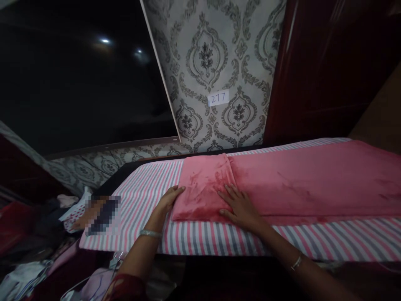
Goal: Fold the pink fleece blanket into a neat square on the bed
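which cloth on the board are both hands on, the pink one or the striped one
The plain pink cloth: the left hand grips its folded end and the right hand lies flat on it. The striped sheet lies underneath.

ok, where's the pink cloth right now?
In the head view the pink cloth lies flat on the striped sheet, running from centre to the right edge. The left hand touches its left end; the right hand presses on top.

two hands (169, 200) (239, 205), two bracelets (150, 233), one pink cloth (297, 179), one striped sheet (200, 238), one label (218, 98).
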Available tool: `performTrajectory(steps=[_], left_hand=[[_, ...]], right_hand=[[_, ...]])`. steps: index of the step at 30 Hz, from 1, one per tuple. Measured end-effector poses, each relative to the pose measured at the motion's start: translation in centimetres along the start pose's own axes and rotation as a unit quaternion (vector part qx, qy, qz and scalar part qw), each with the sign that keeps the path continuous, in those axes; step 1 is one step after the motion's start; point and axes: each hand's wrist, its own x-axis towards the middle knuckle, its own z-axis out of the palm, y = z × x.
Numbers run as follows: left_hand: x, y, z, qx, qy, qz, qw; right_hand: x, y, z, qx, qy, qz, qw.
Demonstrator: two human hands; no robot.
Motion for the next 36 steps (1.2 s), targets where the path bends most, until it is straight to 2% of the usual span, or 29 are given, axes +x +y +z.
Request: performTrajectory(steps=[3,6,9,11,14,18,23,27,32,36], left_hand=[[-1.7,-0.8,-0.1,-0.046,-0.038,0.004,0.998],[-3.0,-1.9,-0.2,-0.070,-0.048,0.020,0.996],[-3.8,-2.8,0.0,-0.086,-0.047,0.051,0.994],[-4.2,-3.1,0.3,-0.091,-0.051,0.070,0.992],[-4.4,-3.3,0.6,-0.077,-0.055,0.108,0.990],[-4.0,-4.0,0.6,-0.028,-0.051,0.174,0.983],[-3.2,-5.9,0.3,0.046,0.015,0.194,0.980],[-3.5,-7.5,0.4,0.010,0.044,0.177,0.983],[-4.7,-8.4,0.7,-0.087,0.074,0.116,0.987],[-4.9,-9.1,1.4,-0.052,0.129,0.137,0.981]], right_hand=[[0.8,0.8,-0.8,0.028,-0.021,-0.011,0.999],[2.9,1.9,-1.7,0.062,0.028,-0.047,0.997],[6.8,2.4,-1.9,0.104,0.095,-0.088,0.986],[10.0,2.1,-1.6,0.119,0.107,-0.121,0.980],[14.8,0.2,-1.2,0.107,0.066,-0.169,0.978],[20.0,-3.7,-1.2,0.064,-0.007,-0.205,0.977],[24.8,-7.0,-0.8,-0.010,-0.071,-0.262,0.962],[27.8,-7.0,-0.3,-0.106,-0.109,-0.299,0.942],[30.1,-6.1,-0.6,-0.172,-0.108,-0.316,0.927],[30.0,-5.5,-1.1,-0.198,-0.085,-0.320,0.923]])
